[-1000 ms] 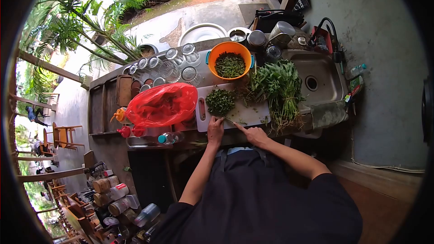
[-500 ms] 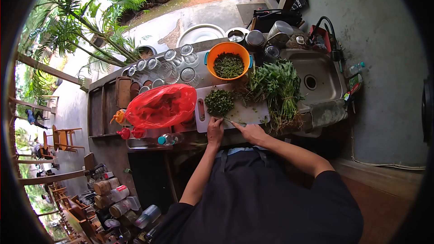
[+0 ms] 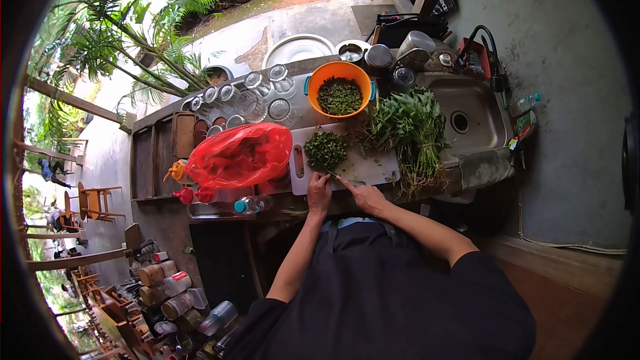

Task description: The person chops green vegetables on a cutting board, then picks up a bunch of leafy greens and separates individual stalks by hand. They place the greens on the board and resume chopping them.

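A white cutting board lies at the counter's front edge, with a heap of chopped greens on its left half. My left hand is closed at the near edge of the board, just below the heap, pinching leafy greens that its fingers mostly hide. From the right, my right hand grips a small knife, its thin blade pointing at the left fingertips. A bundle of leafy stalks with roots rests across the board's right end. Behind the board, an orange colander holds more cut greens.
A red plastic bag sits left of the board, near a bottle with a teal cap. Several upturned glasses stand behind it. At the right is a steel sink, with metal pots toward the back.
My right hand and the knife have shifted slightly, and the blade now points more steeply up and left beside my left fingers. The left hand stays at nearly the same spot.
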The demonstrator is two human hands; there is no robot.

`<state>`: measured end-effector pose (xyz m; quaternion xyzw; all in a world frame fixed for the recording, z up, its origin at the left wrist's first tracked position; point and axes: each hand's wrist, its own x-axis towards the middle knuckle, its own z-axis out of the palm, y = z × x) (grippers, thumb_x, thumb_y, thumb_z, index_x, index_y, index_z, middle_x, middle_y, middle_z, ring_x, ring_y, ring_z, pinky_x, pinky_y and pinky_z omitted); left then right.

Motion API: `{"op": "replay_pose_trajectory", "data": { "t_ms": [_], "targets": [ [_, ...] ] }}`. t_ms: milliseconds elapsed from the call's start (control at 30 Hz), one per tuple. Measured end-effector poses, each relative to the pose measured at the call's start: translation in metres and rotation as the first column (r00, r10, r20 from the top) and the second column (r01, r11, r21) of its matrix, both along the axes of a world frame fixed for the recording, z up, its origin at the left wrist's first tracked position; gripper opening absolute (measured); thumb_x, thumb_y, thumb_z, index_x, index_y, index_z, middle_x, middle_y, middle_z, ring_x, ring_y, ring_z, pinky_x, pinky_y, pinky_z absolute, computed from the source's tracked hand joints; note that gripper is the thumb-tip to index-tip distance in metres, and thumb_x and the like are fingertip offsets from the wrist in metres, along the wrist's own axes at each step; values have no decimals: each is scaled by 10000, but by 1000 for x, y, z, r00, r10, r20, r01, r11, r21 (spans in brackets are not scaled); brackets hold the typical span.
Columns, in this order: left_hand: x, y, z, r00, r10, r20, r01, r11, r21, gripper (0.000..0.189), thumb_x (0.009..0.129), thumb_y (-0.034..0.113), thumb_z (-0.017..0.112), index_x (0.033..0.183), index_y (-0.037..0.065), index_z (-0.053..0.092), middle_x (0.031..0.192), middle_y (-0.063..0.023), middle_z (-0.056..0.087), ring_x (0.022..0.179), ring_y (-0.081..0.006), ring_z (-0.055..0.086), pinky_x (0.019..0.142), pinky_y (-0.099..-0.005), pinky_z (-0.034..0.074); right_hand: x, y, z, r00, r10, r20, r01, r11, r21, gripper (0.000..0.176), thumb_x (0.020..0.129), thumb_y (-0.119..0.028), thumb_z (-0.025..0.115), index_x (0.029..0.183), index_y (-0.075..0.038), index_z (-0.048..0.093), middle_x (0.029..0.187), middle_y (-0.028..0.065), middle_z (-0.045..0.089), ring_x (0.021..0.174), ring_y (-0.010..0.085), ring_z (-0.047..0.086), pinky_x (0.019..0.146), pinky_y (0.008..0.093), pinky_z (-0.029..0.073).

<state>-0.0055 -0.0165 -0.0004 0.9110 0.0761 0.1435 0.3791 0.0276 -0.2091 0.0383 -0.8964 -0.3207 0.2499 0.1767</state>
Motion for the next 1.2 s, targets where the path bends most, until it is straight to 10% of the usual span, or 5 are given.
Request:
{"op": "replay_pose_trajectory", "data": {
  "t_ms": [867, 1200],
  "targets": [
    [-4, 4, -3, 1000, 29, -1, -29, 999, -32, 120, 838, 50, 695, 946, 11, 734, 911, -139, 662, 832, -318, 667, 737, -395, 521, -1, 3, 63, 1000, 9, -3, -10, 991, -134, 678, 913, -81, 436, 1547, -270, 293, 847, 215, 683, 791, 394, 680, 760, 511, 539],
    [-3, 6, 1, 1000, 26, 4, -25, 998, -52, 129, 836, 46, 697, 955, 12, 733, 910, -144, 668, 834, -317, 672, 734, -388, 519, -9, 2, 21, 1000, 21, 11, -20, 997, -78, 769, 892, -70, 429, 1574, -317, 173, 773, 227, 666, 704, 423, 658, 713, 545, 533]
  ]
}}
